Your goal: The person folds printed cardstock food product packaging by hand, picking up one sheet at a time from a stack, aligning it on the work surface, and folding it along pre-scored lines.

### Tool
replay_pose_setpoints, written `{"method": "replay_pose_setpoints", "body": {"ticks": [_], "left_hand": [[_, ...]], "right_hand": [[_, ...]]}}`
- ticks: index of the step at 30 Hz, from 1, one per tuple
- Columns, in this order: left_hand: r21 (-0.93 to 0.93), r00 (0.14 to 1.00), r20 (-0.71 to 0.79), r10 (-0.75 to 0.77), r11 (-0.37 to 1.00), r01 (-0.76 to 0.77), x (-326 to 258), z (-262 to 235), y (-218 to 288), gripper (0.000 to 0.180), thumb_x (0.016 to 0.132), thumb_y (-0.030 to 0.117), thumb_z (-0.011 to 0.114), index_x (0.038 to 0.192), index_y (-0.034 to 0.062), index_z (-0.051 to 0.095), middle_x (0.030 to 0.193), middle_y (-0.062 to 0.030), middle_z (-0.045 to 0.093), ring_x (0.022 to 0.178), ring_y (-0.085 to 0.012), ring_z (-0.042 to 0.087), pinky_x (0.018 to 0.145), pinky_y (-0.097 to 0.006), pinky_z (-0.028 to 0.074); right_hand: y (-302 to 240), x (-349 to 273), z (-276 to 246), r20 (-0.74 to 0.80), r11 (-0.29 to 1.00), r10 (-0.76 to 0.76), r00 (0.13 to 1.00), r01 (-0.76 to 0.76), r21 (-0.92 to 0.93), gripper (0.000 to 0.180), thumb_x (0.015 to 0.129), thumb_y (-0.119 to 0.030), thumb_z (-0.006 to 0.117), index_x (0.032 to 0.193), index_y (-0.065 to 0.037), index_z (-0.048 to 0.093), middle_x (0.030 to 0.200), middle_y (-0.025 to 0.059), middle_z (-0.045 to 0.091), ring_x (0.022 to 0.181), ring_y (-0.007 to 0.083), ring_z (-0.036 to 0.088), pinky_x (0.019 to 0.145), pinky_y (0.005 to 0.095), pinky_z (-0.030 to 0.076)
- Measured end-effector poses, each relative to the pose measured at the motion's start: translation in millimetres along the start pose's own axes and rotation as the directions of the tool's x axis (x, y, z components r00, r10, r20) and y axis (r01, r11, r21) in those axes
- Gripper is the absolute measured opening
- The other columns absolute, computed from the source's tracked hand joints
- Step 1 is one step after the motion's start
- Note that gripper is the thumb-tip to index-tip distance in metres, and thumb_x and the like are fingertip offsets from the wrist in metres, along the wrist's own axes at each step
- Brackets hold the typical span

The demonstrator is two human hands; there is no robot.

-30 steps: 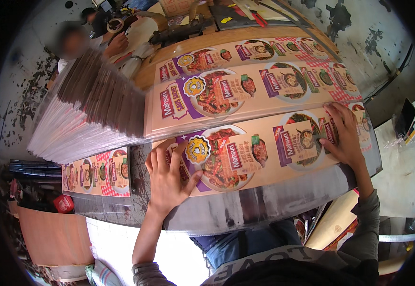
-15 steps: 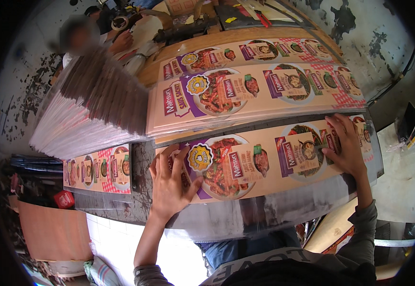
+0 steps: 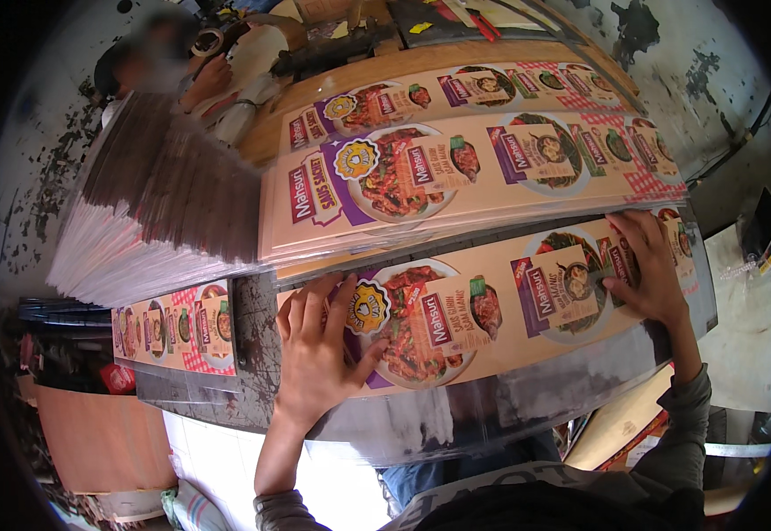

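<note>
Where my left hand point(image 3: 313, 358) rests: between 8 and 9 o'clock, counted from the middle of the near printed sheet point(image 3: 491, 319), with 12 pointing away from me.
Left grip: spread wide, palm down; my fingers lie over the sheet's left end, and my thumb stands off from them, on a pictured plate.
Right hand point(image 3: 655, 279): between 2 and 3 o'clock, over the right part of the same sheet.
Right grip: wide too, fingers bent, thumb well apart from them; I cannot tell how hard they press.
Near printed sheet: flat in front of me, between my two hands, its long side running across.
Glossy film point(image 3: 491, 411): showing along the sheet's 6 o'clock side.
Printed pile point(image 3: 483, 177): at 12 o'clock, near the sheet, with a strip of dark worktop point(image 3: 255, 352) between them.
Farthest printed sheet point(image 3: 422, 96): beyond that pile, partly hidden by it.
Tall plastic-edged stack point(image 3: 173, 195): toward 10 o'clock, just beside the pile's left end.
Small printed sheet point(image 3: 177, 332): at 9 o'clock, past my left hand.
Co-worker's hand point(image 3: 213, 75): between 10 and 11, near a tape roll point(image 3: 206, 42).
Red-handled tool point(image 3: 484, 25): at 12, far off.
</note>
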State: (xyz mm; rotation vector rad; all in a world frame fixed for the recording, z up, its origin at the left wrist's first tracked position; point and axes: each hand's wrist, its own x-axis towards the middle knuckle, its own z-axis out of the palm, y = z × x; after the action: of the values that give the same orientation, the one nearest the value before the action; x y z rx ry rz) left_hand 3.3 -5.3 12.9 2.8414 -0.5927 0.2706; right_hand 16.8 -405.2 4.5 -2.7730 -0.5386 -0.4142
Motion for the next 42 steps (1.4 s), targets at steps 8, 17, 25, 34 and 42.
{"method": "replay_pose_setpoints", "body": {"ticks": [8,17,25,34,42], "left_hand": [[0.008,0.999,-0.023,0.044,0.999,-0.044,1,3,2,0.071,0.068,0.039,0.068,0.126,0.0049,0.045,0.121,-0.0165,0.043,0.112,-0.0327,0.041,0.097,-0.045,0.027],[-0.005,0.994,-0.099,0.05,0.999,-0.05,4,6,2,0.063,0.063,0.028,0.072,0.119,0.0045,0.051,0.113,-0.0167,0.045,0.103,-0.033,0.044,0.09,-0.045,0.031],[-0.008,0.99,-0.131,0.045,0.999,-0.047,-1,11,-3,0.062,0.063,0.041,0.074,0.113,0.0087,0.056,0.105,-0.013,0.047,0.1,-0.0284,0.044,0.085,-0.044,0.031],[-0.021,0.991,-0.128,0.026,0.999,-0.029,0,13,-6,0.061,0.059,0.045,0.076,0.106,0.0101,0.057,0.101,-0.0093,0.048,0.093,-0.0253,0.046,0.077,-0.041,0.031],[-0.031,0.988,-0.151,0.021,0.999,-0.026,-3,15,-9,0.06,0.058,0.05,0.074,0.099,0.0107,0.055,0.098,-0.006,0.05,0.09,-0.0224,0.046,0.073,-0.038,0.03]], "right_hand": [[-3,2,-2,0.011,0.999,0.03,0.999,-0.03,0.021,0.073,0.059,-0.027,0.073,0.123,-0.006,0.046,0.118,0.0139,0.043,0.107,0.0348,0.041,0.094,0.043,0.031],[-3,2,0,-0.022,1.0,0.019,1.0,-0.019,0.006,0.066,0.062,-0.024,0.072,0.12,-0.004,0.048,0.115,0.0138,0.045,0.106,0.0331,0.043,0.091,0.0423,0.034],[-3,-1,2,-0.088,0.999,0.001,0.996,0.003,0.045,0.062,0.061,-0.018,0.074,0.116,-0.004,0.05,0.113,0.0135,0.047,0.099,0.0296,0.05,0.084,0.0391,0.04],[-1,-2,5,-0.106,0.999,0.038,0.994,-0.034,0.037,0.061,0.057,-0.017,0.076,0.113,-0.005,0.054,0.113,0.0161,0.047,0.101,0.0336,0.05,0.085,0.0391,0.041],[1,-4,5,-0.096,0.982,0.16,0.982,-0.149,0.115,0.058,0.05,-0.021,0.08,0.1,-0.004,0.055,0.101,0.0126,0.05,0.093,0.0314,0.052,0.079,0.0378,0.043]]}}
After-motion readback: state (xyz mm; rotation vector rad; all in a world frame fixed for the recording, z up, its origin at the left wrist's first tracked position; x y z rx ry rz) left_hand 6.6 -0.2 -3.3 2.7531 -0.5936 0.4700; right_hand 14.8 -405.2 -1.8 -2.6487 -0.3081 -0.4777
